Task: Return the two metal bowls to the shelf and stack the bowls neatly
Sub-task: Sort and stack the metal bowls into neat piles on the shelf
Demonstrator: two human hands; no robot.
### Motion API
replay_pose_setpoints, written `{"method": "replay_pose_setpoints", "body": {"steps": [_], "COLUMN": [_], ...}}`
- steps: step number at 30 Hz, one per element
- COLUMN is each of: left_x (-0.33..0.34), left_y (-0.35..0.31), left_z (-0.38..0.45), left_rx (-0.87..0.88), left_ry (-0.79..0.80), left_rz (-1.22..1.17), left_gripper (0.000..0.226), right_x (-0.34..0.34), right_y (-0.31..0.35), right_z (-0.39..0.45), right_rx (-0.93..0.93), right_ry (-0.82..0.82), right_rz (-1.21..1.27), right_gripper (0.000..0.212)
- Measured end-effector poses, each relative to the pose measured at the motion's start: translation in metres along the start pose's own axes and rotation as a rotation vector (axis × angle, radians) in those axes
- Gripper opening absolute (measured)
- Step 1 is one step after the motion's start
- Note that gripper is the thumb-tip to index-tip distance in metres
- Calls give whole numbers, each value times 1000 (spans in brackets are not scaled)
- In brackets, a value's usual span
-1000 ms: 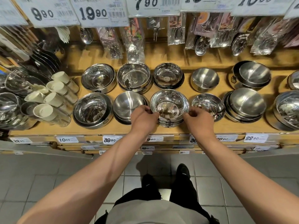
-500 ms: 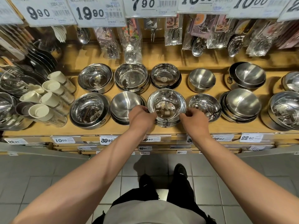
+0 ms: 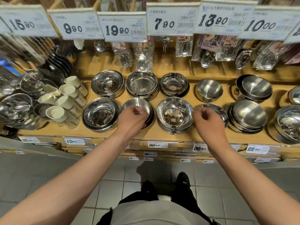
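A stack of shiny metal bowls point(image 3: 175, 114) sits in the front row of the wooden shelf point(image 3: 211, 103), between my two hands. My left hand point(image 3: 132, 118) hovers to its left, over a matte bowl stack point(image 3: 138, 105), fingers loosely curled and holding nothing. To the right of the stack, my right hand point(image 3: 207, 120) is also loosely curled and empty, partly covering another steel bowl point(image 3: 214, 110). Neither hand touches the middle stack.
More bowl stacks fill both rows, such as a large bowl point(image 3: 99, 115) at front left and nested bowls point(image 3: 248, 116) at right. White-lidded jars point(image 3: 65, 101) lie at left. Packaged spoons point(image 3: 142, 54) hang behind under price tags. Grey tiled floor lies below.
Both hands have let go of the middle bowl stack's rim and drawn apart sideways. The camera has moved closer to the shelf.
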State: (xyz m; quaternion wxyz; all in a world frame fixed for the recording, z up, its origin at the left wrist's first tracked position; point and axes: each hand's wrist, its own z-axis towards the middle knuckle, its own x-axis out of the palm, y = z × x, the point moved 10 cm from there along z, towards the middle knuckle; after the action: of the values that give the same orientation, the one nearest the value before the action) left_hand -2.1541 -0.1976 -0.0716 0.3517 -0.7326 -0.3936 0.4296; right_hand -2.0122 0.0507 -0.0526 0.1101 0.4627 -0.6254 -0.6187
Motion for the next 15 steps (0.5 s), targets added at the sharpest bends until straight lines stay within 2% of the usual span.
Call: {"method": "replay_pose_setpoints", "body": {"steps": [3,6,9,15], "left_x": [-44,-90,-131,-177], "left_y": [3,5,11,46], "left_z": [7,15,20,34], "left_rx": [-19,-17,-28,-90], "left_ry": [-64,-169,-277,-346], "left_rz": [-43,-60,-72,-161], "left_gripper": [6,5,5,4], "right_x": [15,37,62,111], "right_y": [23,41,51,72], "right_z": [-8,-11,-8,-3], "right_rx": [-16,-44,-61,-57], "right_ry": [89,163,225,322], "right_rz": [130,132,114,23], "right_gripper": [22,27,13,14]}}
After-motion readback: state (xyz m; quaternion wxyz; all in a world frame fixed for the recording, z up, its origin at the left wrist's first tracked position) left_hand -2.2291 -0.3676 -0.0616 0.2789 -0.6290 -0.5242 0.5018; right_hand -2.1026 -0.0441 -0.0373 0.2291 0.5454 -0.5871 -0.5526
